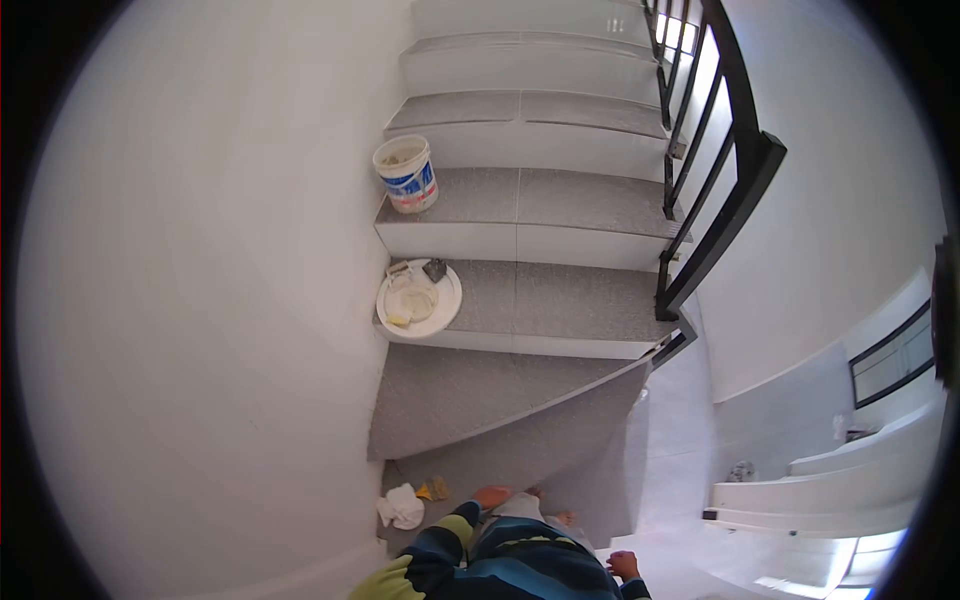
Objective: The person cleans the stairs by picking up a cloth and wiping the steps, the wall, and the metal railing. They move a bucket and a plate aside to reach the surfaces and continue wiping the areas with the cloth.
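Cloth (402, 507), white and bunched, sits at the left edge of the lowest visible step (590, 475). Probably light and floppy, so I'd pinch a top fold. Left hand (492, 496) is nearer than right hand (622, 565); can't tell whether either's fingers are open or closed.

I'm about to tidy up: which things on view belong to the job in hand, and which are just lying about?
Likely the job's:
yellow-handled brush
crumpled white cloth
blue-labelled bucket
round white tray

Probably just lying about:
speckled object, far right, too small to identify
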Demonstrator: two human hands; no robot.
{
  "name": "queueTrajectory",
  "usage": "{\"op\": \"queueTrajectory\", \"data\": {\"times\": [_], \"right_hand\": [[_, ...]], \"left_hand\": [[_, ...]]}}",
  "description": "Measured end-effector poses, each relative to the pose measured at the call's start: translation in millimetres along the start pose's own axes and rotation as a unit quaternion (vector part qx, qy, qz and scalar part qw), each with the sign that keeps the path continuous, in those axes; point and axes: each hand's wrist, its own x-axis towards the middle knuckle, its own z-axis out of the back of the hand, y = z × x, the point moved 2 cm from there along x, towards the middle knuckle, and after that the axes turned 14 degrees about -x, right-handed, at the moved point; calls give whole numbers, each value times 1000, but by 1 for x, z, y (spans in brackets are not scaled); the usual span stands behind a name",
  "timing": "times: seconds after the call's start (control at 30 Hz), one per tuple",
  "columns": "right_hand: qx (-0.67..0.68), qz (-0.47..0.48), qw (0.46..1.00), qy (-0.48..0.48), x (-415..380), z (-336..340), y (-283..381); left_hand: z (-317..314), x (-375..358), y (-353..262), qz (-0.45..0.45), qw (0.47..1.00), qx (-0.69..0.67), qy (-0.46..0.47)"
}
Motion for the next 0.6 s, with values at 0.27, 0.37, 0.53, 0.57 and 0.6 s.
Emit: {"op": "queueTrajectory", "data": {"times": [0.27,0.37,0.53,0.57,0.6], "right_hand": [[-124,121,984,-47,0,67,114],[-202,181,962,-33,15,61,143],[-229,205,946,104,29,41,178],[-239,179,947,121,26,39,178],[-252,164,944,138,24,43,177]], "left_hand": [[-17,-36,39,34,990,139,-13],[-49,-5,129,96,982,124,-106],[-14,-12,70,192,942,-103,-256],[-7,-23,53,202,925,-136,-293],[-4,-38,32,207,900,-203,-325]]}}
